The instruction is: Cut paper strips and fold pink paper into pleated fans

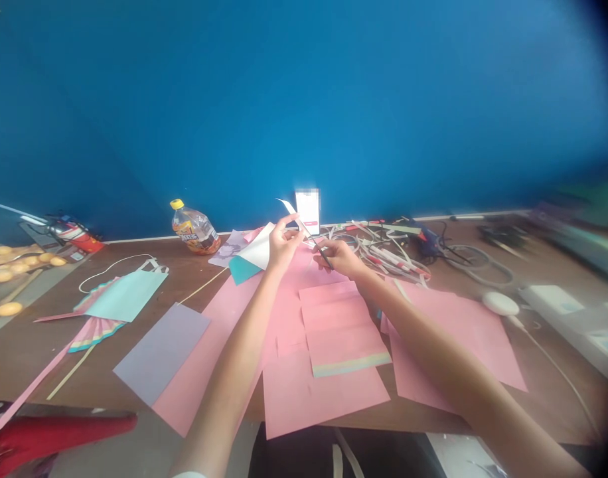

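My left hand [284,244] is raised over the middle of the desk, its fingers pinching a narrow white paper strip [288,206] whose tip curls up and left. In my right hand [340,257] is a pair of scissors [324,257] with dark handles, the blades pointing up and left toward the strip by my left fingers. Whether the blades touch the paper is too small to tell. Beneath my arms lie pink sheets [328,405]. On top of them rests a pink paper piece [338,318] with a yellow and blue band along its near edge.
A phone [308,211] stands against the blue wall. Left are a drink bottle [197,229], a pale blue face mask [129,295], a pleated paper fan [95,332] and a lilac sheet [162,352]. Cables [476,259], paper strips [393,259] and a white rounded device [500,303] lie right.
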{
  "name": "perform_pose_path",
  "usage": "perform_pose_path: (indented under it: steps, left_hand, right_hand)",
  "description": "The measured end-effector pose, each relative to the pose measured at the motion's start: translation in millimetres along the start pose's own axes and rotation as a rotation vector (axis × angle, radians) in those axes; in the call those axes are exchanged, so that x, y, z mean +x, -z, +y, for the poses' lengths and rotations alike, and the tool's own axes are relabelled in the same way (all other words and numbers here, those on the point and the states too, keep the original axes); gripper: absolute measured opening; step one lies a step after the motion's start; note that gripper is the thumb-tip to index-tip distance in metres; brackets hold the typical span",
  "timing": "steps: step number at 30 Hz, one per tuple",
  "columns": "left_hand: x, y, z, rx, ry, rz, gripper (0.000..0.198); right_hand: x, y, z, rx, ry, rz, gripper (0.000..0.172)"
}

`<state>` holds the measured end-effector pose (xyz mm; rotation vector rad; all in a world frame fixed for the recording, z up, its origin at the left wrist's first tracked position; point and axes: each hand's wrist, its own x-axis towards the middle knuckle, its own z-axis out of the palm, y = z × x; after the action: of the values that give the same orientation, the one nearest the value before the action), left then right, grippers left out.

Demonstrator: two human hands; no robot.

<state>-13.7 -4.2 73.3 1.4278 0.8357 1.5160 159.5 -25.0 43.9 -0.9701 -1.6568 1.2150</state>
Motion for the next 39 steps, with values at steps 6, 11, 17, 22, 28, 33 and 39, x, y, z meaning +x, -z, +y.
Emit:
perform_pose_path:
  steps: [6, 11, 17, 22, 28, 33, 39]
  left_hand:
    - [1.0, 1.2, -0.5, 0.000, 0.008, -0.026, 0.059]
    - [0.6, 1.6, 0.4, -0.001, 0.003, -0.032, 0.057]
    - [0.6, 2.5, -1.9, 0.000, 0.027, -0.030, 0.060]
    - [-0.4, 1.0, -0.8, 0.005, 0.016, -0.056, 0.061]
    - [-2.0, -0.8, 4.5, 0.010, 0.001, -0.107, 0.072]
    - [-3.4, -0.6, 5.8, 0.033, -0.019, -0.135, 0.073]
    - [-4.0, -0.7, 2.0, 0.046, -0.013, -0.148, 0.078]
  right_hand:
    - [0.3, 0.7, 1.3, 0.004, 0.011, -0.001, 0.027]
    - [0.4, -0.1, 1.2, -0.013, 0.011, 0.007, 0.024]
    - [-1.0, -0.2, -1.6, -0.022, 0.003, 0.018, 0.025]
    - [-2.0, 0.7, -4.3, -0.008, -0.021, 0.028, 0.026]
    - [-0.7, 1.2, -2.5, 0.006, -0.027, 0.031, 0.025]
    - [-0.3, 2.2, -1.5, 0.019, -0.033, 0.019, 0.025]
    - [-1.5, 1.2, -3.8, 0.017, -0.016, 0.008, 0.027]
